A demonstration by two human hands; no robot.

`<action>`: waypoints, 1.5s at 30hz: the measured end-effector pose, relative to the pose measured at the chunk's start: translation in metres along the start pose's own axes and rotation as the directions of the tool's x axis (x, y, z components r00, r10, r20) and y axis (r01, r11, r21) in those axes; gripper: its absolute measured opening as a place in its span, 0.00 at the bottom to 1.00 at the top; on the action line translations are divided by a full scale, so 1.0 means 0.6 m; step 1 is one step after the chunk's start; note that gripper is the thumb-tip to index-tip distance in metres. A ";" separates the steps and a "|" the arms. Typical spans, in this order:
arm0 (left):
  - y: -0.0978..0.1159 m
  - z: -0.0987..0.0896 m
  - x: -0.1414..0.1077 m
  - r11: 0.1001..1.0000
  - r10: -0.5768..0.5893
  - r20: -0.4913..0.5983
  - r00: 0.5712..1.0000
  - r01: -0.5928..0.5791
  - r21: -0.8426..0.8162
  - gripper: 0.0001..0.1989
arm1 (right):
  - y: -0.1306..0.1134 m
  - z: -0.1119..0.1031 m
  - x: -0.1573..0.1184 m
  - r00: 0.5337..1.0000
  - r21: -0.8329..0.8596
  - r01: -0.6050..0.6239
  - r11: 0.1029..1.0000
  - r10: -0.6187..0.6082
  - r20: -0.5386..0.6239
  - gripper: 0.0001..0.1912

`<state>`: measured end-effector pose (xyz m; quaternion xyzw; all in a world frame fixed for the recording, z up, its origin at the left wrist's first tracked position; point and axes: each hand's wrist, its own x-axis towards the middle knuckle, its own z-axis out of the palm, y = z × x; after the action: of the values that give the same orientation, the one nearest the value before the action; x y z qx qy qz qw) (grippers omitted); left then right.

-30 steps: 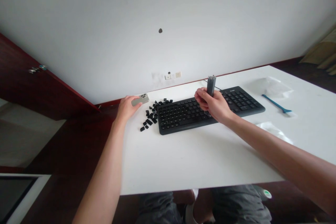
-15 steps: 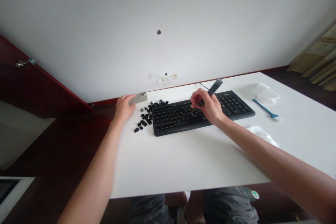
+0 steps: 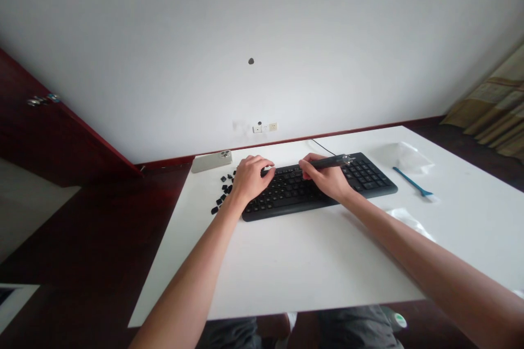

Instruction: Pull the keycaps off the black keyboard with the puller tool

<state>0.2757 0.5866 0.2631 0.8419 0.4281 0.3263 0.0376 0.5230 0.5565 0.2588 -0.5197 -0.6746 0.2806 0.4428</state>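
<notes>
Gripping a dark, stick-shaped tool (image 3: 333, 162), the right hand (image 3: 327, 179) is over the middle of the black, rectangular plastic keyboard (image 3: 286, 209); above the keyboard's left end curves the left hand (image 3: 250, 177), its grip impossible to tell, small black keycaps (image 3: 215, 210) lying beside that end

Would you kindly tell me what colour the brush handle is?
The brush handle is blue, in the head view.

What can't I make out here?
Head view:
Loose keys: some hidden behind the left hand.
Keyboard: far left corner behind the same hand; lettering too small.
Tool: partly hidden by the right hand.
Curtain: cut off by the right edge.
</notes>
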 end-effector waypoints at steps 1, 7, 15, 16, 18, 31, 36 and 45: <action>0.002 0.002 -0.005 1.000 0.021 0.015 1.000 -0.021 -0.021 0.08 | -0.003 -0.001 -0.001 1.000 -0.009 0.001 1.000 -0.001 0.010 0.20; 0.018 0.008 -0.021 0.995 0.068 0.126 0.990 -0.058 -0.084 0.09 | -0.019 -0.005 -0.004 0.988 -0.085 0.058 0.995 -0.045 0.145 0.17; 0.040 0.016 -0.022 0.997 0.025 0.257 0.966 -0.006 -0.072 0.09 | -0.015 -0.015 -0.002 0.941 -0.152 0.193 0.969 -0.139 0.307 0.19; 0.041 0.015 -0.022 0.998 0.020 0.253 0.967 -0.004 -0.063 0.10 | -0.016 -0.016 -0.002 0.940 -0.155 0.198 0.968 -0.143 0.309 0.19; 0.042 0.012 -0.022 0.999 0.008 0.252 0.968 0.005 -0.051 0.12 | -0.018 -0.016 -0.003 0.936 -0.159 0.206 0.966 -0.147 0.318 0.19; 0.049 0.003 -0.018 0.975 -0.109 0.305 0.946 0.162 -0.155 0.13 | -0.024 -0.012 -0.007 0.941 -0.140 0.181 0.973 -0.130 0.312 0.17; 0.049 0.003 -0.017 0.977 -0.100 0.307 0.946 0.152 -0.150 0.11 | -0.021 -0.007 -0.008 0.946 -0.162 0.161 0.974 -0.106 0.306 0.17; 0.039 0.012 -0.020 0.994 0.010 0.215 0.977 0.014 -0.108 0.11 | -0.040 -0.005 -0.013 0.890 -0.215 0.279 0.936 -0.167 0.425 0.18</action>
<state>0.2915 0.5645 0.2593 0.8686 0.4040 0.2558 0.1298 0.5153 0.5418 0.2780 -0.4249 -0.8381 0.2331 0.2502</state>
